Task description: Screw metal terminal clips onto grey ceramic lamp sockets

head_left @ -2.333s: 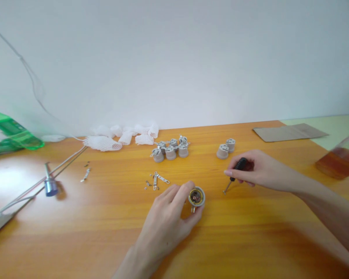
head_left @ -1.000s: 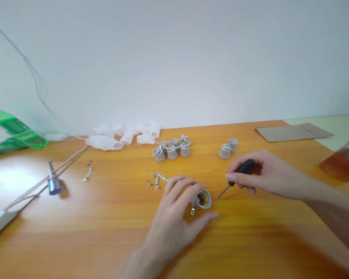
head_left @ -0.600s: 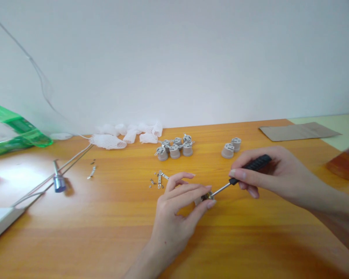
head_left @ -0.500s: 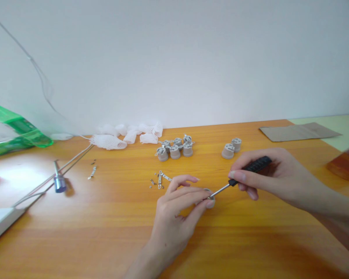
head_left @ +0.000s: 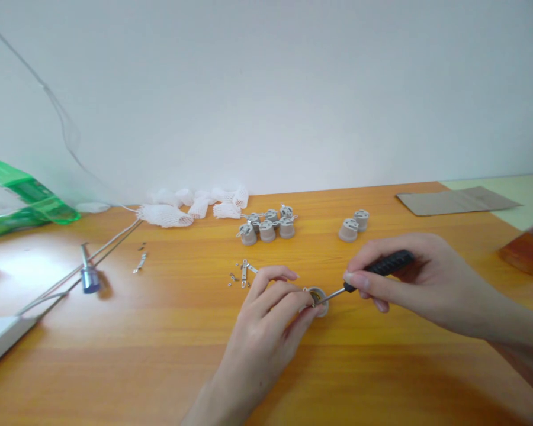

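My left hand (head_left: pixel 273 316) is closed round a pale ceramic lamp socket (head_left: pixel 323 307), which lies with its open, metal-lined end turned toward the right and up. My fingers cover much of its left side. In my right hand (head_left: pixel 408 281) is a screwdriver (head_left: pixel 388 263) with a black ribbed handle, pinched between thumb and fingers. Its thin metal shaft slants down to the left and its tip reaches into the socket's opening. Just left of my left fingertips lie flat metal strips (head_left: pixel 244 273) and several tiny screws (head_left: pixel 233 277).
Several ceramic sockets with metal brackets (head_left: pixel 267 231) stand behind my hands, two more sockets (head_left: pixel 349 229) to their right. White foam nets (head_left: pixel 166 216) lie by the wall. Left are a blue-handled tool (head_left: pixel 89 279), a power strip (head_left: pixel 2 337) and a green bottle (head_left: pixel 35 195); right, brown cardboard (head_left: pixel 459 201).
The socket has been turned so that its open rim now shows. My left fingers have shifted slightly left, and the screwdriver handle has moved a little with its tip still at the socket.
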A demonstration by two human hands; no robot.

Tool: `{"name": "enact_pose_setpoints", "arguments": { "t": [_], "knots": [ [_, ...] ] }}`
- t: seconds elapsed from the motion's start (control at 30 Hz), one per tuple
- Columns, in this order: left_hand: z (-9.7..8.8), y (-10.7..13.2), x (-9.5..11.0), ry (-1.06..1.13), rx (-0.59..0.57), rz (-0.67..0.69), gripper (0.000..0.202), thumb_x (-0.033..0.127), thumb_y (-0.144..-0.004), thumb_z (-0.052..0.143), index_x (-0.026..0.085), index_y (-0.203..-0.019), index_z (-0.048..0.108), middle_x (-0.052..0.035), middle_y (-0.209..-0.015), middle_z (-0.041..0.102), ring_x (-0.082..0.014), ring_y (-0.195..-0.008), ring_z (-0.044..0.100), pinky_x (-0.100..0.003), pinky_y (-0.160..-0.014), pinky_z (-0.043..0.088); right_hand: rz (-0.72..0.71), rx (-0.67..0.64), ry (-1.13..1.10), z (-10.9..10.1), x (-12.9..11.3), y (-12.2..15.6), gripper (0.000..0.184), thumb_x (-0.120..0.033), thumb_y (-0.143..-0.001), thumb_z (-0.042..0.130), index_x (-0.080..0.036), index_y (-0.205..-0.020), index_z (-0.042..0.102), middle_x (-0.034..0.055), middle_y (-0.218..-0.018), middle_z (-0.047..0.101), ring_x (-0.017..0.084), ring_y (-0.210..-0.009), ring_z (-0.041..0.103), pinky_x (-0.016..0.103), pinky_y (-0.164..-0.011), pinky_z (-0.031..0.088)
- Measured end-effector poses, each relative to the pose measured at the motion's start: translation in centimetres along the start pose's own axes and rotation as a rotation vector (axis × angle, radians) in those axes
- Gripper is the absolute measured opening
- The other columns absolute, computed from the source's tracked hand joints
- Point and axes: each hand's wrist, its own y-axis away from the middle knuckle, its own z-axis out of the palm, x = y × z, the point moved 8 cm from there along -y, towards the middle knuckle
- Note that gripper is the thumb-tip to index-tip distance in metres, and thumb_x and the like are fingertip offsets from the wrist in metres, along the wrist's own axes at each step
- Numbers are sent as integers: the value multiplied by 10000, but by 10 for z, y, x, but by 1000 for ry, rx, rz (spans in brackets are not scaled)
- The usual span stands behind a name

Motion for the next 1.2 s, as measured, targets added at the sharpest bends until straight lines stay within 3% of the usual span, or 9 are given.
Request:
{"name": "enact_pose_setpoints", "arguments": {
  "t": [0.2, 0.4, 0.53, 0.67, 0.8, 0.9, 1.07, 1.2],
  "knots": [
    [1, 2, 1, -35, -24, 10, 146, 94, -843, 752, 193, -891, 656, 12, -809, 731, -167, -920, 614, -319, -917, 548, -26, -15, 84, 5, -1, 5, 232, -461, -873, 732, -242, -810, 777, 6, -649, 708, 134, -513, 624, 248, -516, 515],
    [3, 7, -1, -79, -67, -6, 106, 87, -866, 720, 167, -900, 659, -7, -811, 720, -183, -945, 566, -317, -897, 551, -37, -82, 195, 15, -2, 5, 190, -442, -877, 720, -274, -868, 807, 13, -821, 791, 169, -663, 719, 262, -668, 595],
    [3, 9, -1, -142, -85, -4, 56, 110, -896, 686, 161, -893, 664, -19, -794, 711, -205, -957, 555, -349, -884, 561, -26, -128, 249, 18, -3, 3, 127, -326, -878, 705, -261, -893, 814, 14, -869, 806, 183, -722, 745, 263, -689, 604],
    [1, 8, 2, -191, -86, 41, 34, 119, -901, 683, 149, -903, 666, -35, -813, 707, -213, -954, 570, -373, -883, 561, -34, -148, 326, 19, -2, 3, 179, -230, -901, 651, -269, -944, 820, -5, -887, 813, 164, -739, 741, 244, -692, 583],
    [-9, 5, 1, -187, 5, 36, 261, 221, -810, 813, 150, -1012, 665, -45, -888, 727, -210, -950, 590, -355, -880, 560, -48, -150, 320, 14, 0, 1, 199, -293, -927, 632, -269, -987, 820, 9, -984, 815, 191, -832, 757, 256, -695, 589],
    [-11, 4, -7, -134, 13, -44, 406, 336, -742, 871, 180, -1046, 651, -46, -935, 719, -211, -957, 610, -351, -874, 558, -43, -157, 342, 7, 2, -1, 210, -334, -934, 626, -271, -987, 819, 10, -978, 815, 195, -829, 758, 270, -704, 598],
    [17, 18, -34, -42, -233, -346, 653, 400, -658, 916, 234, -1181, 562, -45, -1118, 700, -220, -1014, 656, -350, -863, 567, -47, -143, 458, -13, 1, -1, 219, -317, -926, 609, -271, -970, 819, 20, -950, 815, 207, -814, 758, 287, -675, 602],
    [33, 32, -42, 64, -334, -440, 342, 259, -868, 747, 274, -1135, 534, 26, -1026, 707, -138, -925, 682, -265, -833, 551, -47, -136, 514, -25, -1, 1, 227, -304, -922, 598, -278, -978, 817, 18, -959, 812, 223, -836, 758, 297, -671, 605]
  ]
}}
